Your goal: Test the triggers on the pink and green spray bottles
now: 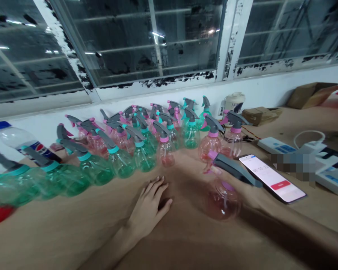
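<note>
In the middle of the table, my left hand (149, 204) lies palm down with its fingers spread and nothing in it. My right hand (244, 192) is closed around the neck of a pink spray bottle (221, 202) with a grey trigger head, which looks slightly tilted. Motion blurs this bottle and parts of the hand. Beyond my left hand stand rows of spray bottles, among them a green spray bottle (145, 159) and a small pink spray bottle (166, 154). Another pink spray bottle (210, 144) stands just behind the held one.
On the right lie a lit phone (273, 178) and white power strips (276, 145) with a cable. A coffee cup (234, 102) and cardboard boxes (260, 115) stand along the wall. At the left are a Pepsi bottle (17, 138) and a red packet (0, 215).
</note>
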The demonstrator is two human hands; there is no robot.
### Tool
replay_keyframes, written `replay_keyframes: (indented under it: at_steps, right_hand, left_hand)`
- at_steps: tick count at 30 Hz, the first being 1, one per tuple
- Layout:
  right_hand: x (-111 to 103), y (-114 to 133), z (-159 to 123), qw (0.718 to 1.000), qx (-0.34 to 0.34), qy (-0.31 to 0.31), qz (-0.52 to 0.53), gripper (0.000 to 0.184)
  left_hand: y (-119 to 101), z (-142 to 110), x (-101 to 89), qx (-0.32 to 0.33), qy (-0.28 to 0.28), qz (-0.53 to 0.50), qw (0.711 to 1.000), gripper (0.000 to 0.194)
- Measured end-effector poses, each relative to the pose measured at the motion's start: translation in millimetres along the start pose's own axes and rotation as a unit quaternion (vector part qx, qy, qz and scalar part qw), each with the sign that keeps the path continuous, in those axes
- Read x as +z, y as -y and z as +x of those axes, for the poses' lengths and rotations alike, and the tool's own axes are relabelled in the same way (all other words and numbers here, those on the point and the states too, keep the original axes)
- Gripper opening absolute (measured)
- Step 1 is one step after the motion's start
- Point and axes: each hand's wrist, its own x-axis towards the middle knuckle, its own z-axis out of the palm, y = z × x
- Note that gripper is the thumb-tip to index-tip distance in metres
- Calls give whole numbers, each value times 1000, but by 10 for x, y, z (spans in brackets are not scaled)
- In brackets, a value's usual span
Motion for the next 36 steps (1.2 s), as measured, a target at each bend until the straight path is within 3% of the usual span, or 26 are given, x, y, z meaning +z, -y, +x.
replay_keyframes:
  at_steps: [4,10,16,28,33,36]
  right_hand:
    - [-9,101,29,996,4,44,77,23]
    - [39,133,46,995,31,65,65,24]
    - [161,169,112,983,14,105,149,18]
    - [260,128,166,990,-2,92,110,24]
    - [247,171,209,976,-31,149,154,16]
    - [250,156,214,974,-19,152,168,12]
  left_hand:
    - [-6,3,-7,-2,5,3,1000,37]
    - [-4,6,-15,-1,5,-1,1000,38]
    - [-16,-13,-26,-5,9,1,1000,37]
    - [-19,11,-40,-2,14,4,1000,38]
    - [-32,13,-52,-9,23,6,1000,39]
    - [-29,11,-46,-8,19,8,1000,40]
